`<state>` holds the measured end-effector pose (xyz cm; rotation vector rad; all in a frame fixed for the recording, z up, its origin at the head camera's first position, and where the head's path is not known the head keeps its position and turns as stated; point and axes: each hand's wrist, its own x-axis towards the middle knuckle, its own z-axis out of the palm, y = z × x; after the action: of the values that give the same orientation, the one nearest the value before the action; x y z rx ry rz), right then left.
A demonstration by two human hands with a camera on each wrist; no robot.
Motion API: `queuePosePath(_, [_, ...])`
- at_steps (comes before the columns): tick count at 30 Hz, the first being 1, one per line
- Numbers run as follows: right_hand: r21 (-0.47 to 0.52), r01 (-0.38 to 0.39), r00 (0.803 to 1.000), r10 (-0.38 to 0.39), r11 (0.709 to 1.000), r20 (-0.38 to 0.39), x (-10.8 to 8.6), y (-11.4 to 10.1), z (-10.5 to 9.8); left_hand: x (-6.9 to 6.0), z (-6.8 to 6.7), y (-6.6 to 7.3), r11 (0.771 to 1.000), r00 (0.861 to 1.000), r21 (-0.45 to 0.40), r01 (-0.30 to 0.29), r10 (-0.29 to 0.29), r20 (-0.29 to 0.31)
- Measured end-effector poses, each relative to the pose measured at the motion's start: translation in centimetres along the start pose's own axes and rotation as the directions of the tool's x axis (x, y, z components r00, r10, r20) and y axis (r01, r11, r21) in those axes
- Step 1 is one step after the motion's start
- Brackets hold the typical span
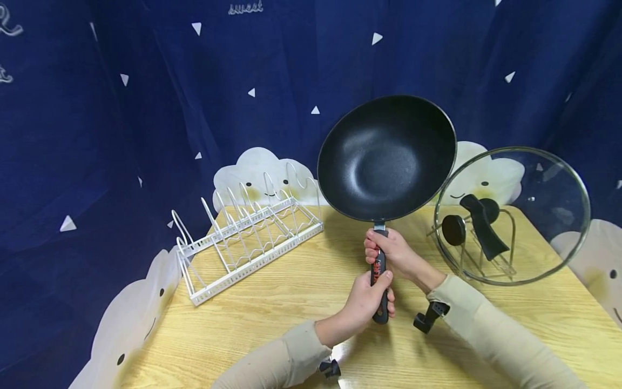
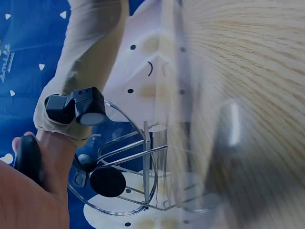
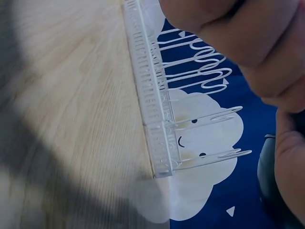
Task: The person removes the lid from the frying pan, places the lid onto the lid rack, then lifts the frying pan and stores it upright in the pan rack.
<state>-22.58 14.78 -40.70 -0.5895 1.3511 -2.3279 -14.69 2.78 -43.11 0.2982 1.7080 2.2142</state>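
Observation:
A black wok (image 1: pixel 384 156) is held up above the table, its dark inside facing me and its handle pointing down. My left hand (image 1: pixel 362 302) grips the lower part of the black handle (image 1: pixel 381 259). Just above it, my right hand (image 1: pixel 393 251) grips the same handle near the pan. In the left wrist view the left hand (image 2: pixel 28 195) fills the lower left corner, with the handle end (image 2: pixel 28 160) showing beside it. Curled fingers of the right hand (image 3: pixel 257 43) appear at the upper right of the right wrist view.
A white wire rack (image 1: pixel 252 243) with upright loops stands at the left of the wooden table (image 1: pixel 272 335). To the right, a glass lid (image 1: pixel 559 216) with a black handle leans in a metal stand (image 1: pixel 512 232). A dark blue curtain (image 1: pixel 146 108) hangs behind.

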Motion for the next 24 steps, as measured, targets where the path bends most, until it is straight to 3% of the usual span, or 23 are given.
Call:
queuePosePath(6, [-0.202,-0.025,0.997,0.011,0.979,-0.071,0.2,-0.1,0.0,0.4,0.2,-0.8,0.999,0.999,0.027,-0.028,0.030,-0.043])
queuePosePath(14, [-0.331,-0.062,0.994,0.028,0.941,-0.107,0.4,-0.4,0.8,0.9,1.0,-1.5,0.995,0.987,0.093,-0.044,0.057,-0.148])
queuePosePath(20, [-0.399,-0.093,0.992,0.051,0.912,-0.114,0.6,-0.7,1.2,1.5,1.4,-1.8,1.000,0.977,0.008,-0.011,0.012,-0.213])
queuePosePath(24, [-0.446,-0.120,0.990,0.075,0.887,-0.116,0.7,-0.9,1.4,1.9,1.5,-2.1,0.999,0.972,-0.048,-0.019,0.007,-0.236])
